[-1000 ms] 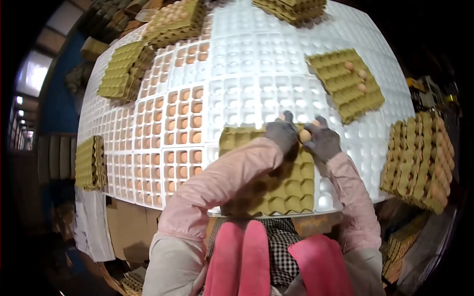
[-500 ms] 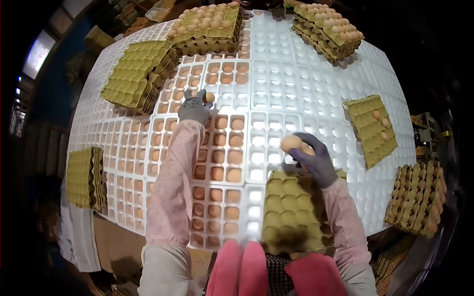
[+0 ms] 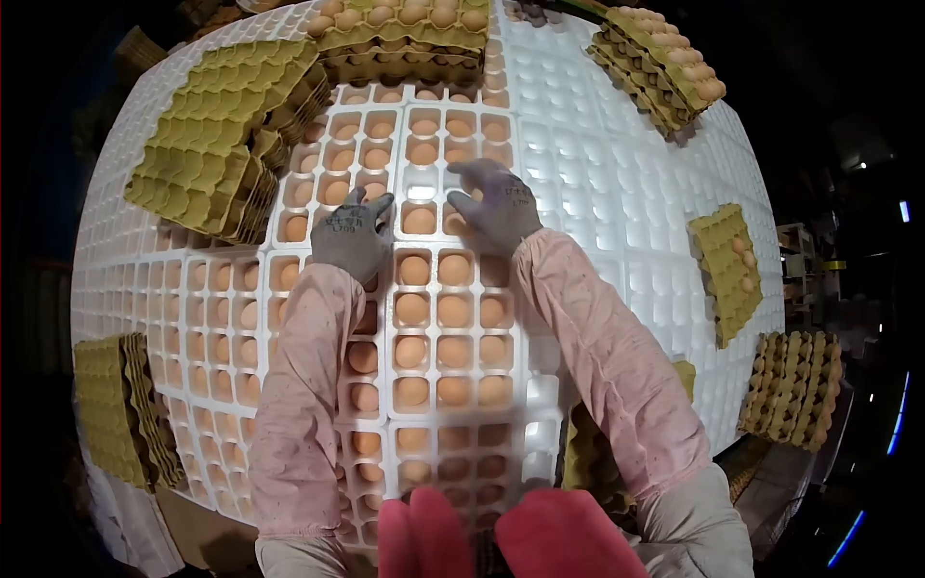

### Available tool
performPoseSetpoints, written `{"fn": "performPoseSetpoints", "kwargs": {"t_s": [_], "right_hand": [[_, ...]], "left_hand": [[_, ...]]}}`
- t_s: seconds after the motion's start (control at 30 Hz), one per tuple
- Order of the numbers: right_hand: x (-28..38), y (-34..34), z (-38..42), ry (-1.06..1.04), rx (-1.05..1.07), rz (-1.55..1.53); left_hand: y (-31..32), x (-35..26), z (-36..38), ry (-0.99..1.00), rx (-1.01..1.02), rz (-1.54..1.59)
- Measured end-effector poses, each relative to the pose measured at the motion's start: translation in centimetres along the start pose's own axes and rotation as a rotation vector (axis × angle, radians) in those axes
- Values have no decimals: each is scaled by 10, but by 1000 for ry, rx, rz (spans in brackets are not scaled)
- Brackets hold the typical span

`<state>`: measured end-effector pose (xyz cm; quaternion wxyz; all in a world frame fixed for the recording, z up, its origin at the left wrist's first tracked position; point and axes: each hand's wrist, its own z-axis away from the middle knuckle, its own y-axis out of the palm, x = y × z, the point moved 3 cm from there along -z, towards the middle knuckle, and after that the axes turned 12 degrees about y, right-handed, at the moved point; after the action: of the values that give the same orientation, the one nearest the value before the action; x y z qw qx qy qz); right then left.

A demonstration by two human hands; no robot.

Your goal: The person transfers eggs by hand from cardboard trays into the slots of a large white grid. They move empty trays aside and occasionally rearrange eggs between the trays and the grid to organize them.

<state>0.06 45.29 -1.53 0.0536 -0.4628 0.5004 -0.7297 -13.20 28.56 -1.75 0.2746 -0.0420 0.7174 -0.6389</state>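
White foam trays (image 3: 395,252) with square pockets hold brown eggs (image 3: 453,310) across the middle. My left hand (image 3: 353,234), in a grey glove, is over the tray left of centre, near an egg (image 3: 373,189). Its fingers are slightly apart and nothing shows in them. My right hand (image 3: 496,204), gloved too, hovers over the tray's right column with thumb and forefinger apart. No egg is visible in its grasp, though its palm side is partly hidden. An egg-free pocket (image 3: 420,185) lies between both hands, with an egg (image 3: 418,221) in the pocket below.
Upturned green pulp trays (image 3: 217,125) are stacked at left, with another stack (image 3: 120,409) lower left. Egg-filled pulp trays (image 3: 405,39) stand at the back, with another stack (image 3: 655,72) back right. A pulp tray (image 3: 725,279) with a few eggs lies right, near a tilted stack (image 3: 792,390).
My right hand has moved left and away from me, and its eggs no longer show. The egg in my left hand is gone from its fingers. The view has shifted closer.
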Motion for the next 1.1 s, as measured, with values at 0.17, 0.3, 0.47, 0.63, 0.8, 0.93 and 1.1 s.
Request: {"fn": "performPoseSetpoints", "kwargs": {"t_s": [0.17, 0.3, 0.47, 0.63, 0.8, 0.93, 1.1], "right_hand": [[7, 10, -21, 25, -86, 65], [-38, 20, -32, -34, -243, 298], [-28, -32, 58, -249, -166, 198], [-116, -140, 256, 211, -226, 148], [-304, -191, 469, 940, -169, 258], [-304, -178, 512, 754, -179, 116], [-210, -168, 488, 514, -287, -486]], "left_hand": [[20, -15, -62, 179, -493, 428], [88, -13, -71, 293, -333, -148], [82, -6, -66, 302, -556, 120], [9, -69, 32, 181, -479, 717], [50, -197, 216, 357, 607, 675], [77, -268, 299, 234, 743, 937], [51, -273, 354, 76, 158, 986]]}}
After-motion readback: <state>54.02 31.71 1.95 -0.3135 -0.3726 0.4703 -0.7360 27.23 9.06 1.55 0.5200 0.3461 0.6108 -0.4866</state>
